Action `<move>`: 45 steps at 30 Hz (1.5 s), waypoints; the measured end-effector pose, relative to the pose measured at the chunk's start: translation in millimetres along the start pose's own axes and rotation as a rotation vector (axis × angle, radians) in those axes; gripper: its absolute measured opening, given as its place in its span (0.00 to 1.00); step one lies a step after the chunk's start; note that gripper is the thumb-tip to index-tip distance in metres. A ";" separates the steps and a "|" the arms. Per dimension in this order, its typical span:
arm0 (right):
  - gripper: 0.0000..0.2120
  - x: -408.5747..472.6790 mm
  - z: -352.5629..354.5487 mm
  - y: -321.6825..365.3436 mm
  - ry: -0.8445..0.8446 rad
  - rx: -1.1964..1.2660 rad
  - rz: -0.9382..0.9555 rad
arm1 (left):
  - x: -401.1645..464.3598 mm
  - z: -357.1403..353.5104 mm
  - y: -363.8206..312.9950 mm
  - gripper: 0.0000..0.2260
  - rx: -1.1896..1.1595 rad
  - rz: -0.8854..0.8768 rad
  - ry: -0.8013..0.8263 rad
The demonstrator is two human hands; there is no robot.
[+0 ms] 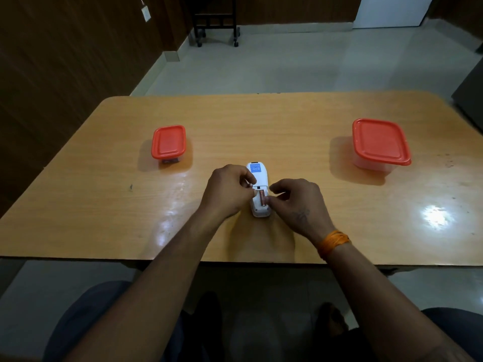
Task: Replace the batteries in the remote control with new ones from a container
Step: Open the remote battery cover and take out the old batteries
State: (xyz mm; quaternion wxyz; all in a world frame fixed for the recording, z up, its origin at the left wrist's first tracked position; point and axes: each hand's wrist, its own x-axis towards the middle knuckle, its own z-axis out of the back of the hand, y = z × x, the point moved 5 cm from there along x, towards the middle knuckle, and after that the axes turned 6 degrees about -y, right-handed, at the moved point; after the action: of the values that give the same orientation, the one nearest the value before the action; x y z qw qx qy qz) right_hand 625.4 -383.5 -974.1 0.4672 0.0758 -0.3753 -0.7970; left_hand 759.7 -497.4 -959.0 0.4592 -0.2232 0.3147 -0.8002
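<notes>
Lying face down at the near middle of the table (313, 121), the remote (257, 176) is running its long axis straight away from the person, battery bay open at the near end. One battery (263, 199) is sitting along that same axis. The right hand (295, 205) is pinching at its right side, nearest it; the left hand (230, 189) is curling its fingertips at the bay's far-left edge. Both tubs (168, 142) (380, 145) are sitting lidded, well apart.

Office-like room: wood-panelled walls (65, 61), wheeled stand (215, 19), laminate table (261, 121).
</notes>
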 end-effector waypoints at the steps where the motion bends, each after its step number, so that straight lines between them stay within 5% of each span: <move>1: 0.15 3.0 2.1 -0.4 0.037 -0.032 0.026 | -1.6 -1.8 -0.5 0.13 0.081 -0.016 0.024; 13: 0.15 35.5 1.5 24.8 0.407 -0.377 0.410 | -3.6 -4.7 -4.1 0.21 0.180 -0.068 0.095; 24: 0.16 45.7 -3.8 58.2 0.524 -0.679 0.631 | -1.9 -5.6 3.1 0.16 0.138 -0.033 0.105; 45: 0.04 18.8 2.8 35.3 0.382 -0.325 0.778 | -3.4 -6.5 6.6 0.19 0.093 -0.013 0.081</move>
State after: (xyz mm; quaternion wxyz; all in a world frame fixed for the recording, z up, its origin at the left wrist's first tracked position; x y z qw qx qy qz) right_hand 637.9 -407.0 -944.1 0.7982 0.0004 -0.1531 -0.5827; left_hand 761.0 -495.0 -968.5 0.4508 -0.1713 0.2942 -0.8252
